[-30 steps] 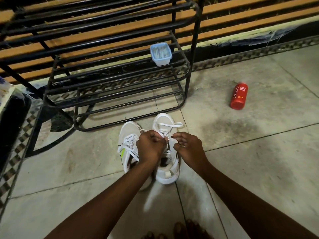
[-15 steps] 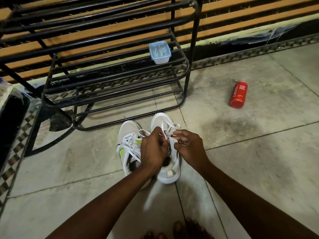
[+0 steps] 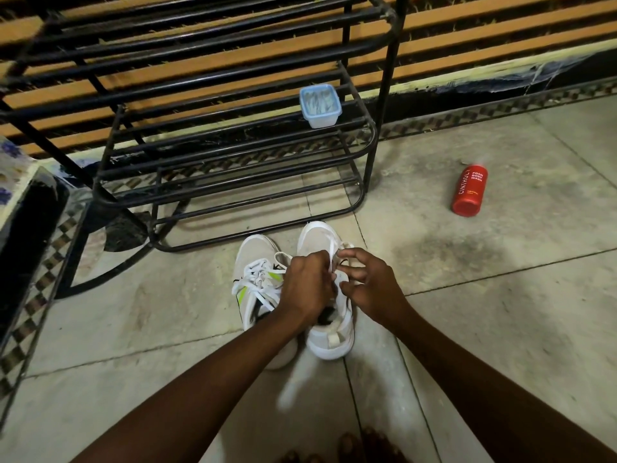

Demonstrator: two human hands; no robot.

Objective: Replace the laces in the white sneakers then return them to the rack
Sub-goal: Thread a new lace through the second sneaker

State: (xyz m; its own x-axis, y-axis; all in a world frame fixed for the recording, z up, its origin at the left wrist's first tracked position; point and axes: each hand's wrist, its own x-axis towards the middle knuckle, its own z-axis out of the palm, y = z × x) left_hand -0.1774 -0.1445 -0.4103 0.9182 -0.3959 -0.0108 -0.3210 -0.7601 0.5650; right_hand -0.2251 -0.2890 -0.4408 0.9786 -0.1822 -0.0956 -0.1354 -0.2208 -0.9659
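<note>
Left hand (image 3: pixel 309 284) on lace (image 3: pixel 330 252) — white sneaker (image 3: pixel 329 339)

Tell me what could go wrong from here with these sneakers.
1. Only the left hand pinches the lace; the right hand is open, so the lace could slacken or slip out.
2. The plastic container sits near the rack shelf's end; shelving the sneakers might knock it off.
3. The red bottle lies on the floor, a trip hazard.

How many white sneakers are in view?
2. Both stand side by side on the floor before the rack: the left sneaker laced, the right sneaker under the left hand and right hand.
</note>
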